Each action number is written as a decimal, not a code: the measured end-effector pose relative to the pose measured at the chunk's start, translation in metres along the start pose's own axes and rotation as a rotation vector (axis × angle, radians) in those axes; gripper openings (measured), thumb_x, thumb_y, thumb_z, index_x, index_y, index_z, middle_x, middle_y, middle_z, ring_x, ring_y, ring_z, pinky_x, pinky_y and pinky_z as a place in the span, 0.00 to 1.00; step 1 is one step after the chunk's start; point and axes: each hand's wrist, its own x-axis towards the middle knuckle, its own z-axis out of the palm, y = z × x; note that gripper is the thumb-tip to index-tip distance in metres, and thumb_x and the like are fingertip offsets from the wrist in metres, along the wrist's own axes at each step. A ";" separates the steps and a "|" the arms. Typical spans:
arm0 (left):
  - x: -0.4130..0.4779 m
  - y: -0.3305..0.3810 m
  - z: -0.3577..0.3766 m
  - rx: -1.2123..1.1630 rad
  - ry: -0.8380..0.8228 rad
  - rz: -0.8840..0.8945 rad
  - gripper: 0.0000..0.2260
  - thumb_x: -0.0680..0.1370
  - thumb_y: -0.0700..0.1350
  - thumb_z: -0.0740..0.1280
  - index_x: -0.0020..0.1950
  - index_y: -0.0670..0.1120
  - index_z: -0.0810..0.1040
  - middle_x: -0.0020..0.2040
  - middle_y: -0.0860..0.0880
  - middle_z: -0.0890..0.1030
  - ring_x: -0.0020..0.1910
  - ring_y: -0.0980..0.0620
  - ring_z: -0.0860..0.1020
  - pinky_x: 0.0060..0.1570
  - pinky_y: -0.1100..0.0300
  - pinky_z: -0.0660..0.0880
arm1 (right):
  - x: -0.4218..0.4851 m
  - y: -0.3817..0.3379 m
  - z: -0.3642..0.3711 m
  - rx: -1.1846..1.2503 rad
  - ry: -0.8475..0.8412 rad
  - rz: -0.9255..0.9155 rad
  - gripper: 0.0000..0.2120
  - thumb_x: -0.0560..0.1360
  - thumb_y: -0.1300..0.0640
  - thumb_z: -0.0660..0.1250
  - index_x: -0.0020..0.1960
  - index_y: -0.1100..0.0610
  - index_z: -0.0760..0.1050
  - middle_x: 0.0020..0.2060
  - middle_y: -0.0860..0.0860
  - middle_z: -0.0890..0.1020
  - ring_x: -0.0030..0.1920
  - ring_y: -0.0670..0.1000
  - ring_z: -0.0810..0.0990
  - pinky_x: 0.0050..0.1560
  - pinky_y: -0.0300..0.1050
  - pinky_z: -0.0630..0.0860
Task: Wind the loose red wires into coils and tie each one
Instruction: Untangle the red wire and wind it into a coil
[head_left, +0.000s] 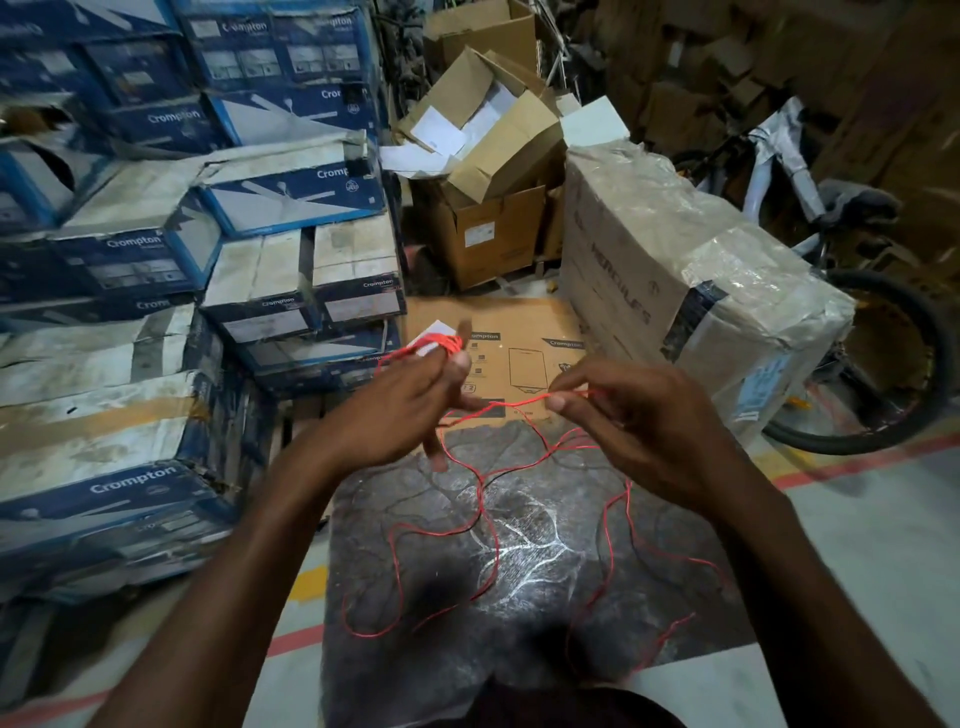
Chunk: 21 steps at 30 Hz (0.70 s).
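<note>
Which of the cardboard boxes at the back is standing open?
The plain brown box at centre back: flaps up, white papers inside. The blue printed boxes and plastic-wrapped carton are closed.

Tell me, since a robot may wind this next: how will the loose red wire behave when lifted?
The red wire is probably floppy: it lies in wavy loops on the mat and sags between the right hand and the floor. It looks thin, so likely light. The loops cross, so it may snag. The turns on the left hand stay bunched, suggesting it holds a coil.
</note>
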 end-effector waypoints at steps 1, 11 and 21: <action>-0.004 0.002 0.001 -0.007 -0.065 -0.012 0.26 0.79 0.68 0.49 0.64 0.51 0.71 0.53 0.51 0.86 0.41 0.48 0.87 0.52 0.57 0.78 | 0.006 0.001 -0.002 0.011 0.008 -0.012 0.06 0.79 0.47 0.72 0.47 0.49 0.82 0.29 0.43 0.73 0.33 0.40 0.74 0.34 0.43 0.68; -0.032 0.000 0.009 -1.277 -0.879 0.110 0.22 0.86 0.53 0.52 0.79 0.47 0.66 0.38 0.38 0.85 0.20 0.48 0.76 0.62 0.46 0.78 | 0.047 0.015 0.011 0.178 0.106 -0.082 0.07 0.79 0.52 0.72 0.46 0.55 0.82 0.39 0.52 0.80 0.40 0.51 0.79 0.39 0.54 0.75; -0.035 0.007 0.014 -1.991 -0.654 0.400 0.32 0.77 0.40 0.39 0.83 0.44 0.47 0.21 0.47 0.68 0.14 0.56 0.61 0.61 0.45 0.78 | 0.055 0.041 0.042 0.183 0.123 0.029 0.09 0.82 0.52 0.68 0.49 0.56 0.83 0.43 0.50 0.83 0.45 0.50 0.81 0.41 0.56 0.76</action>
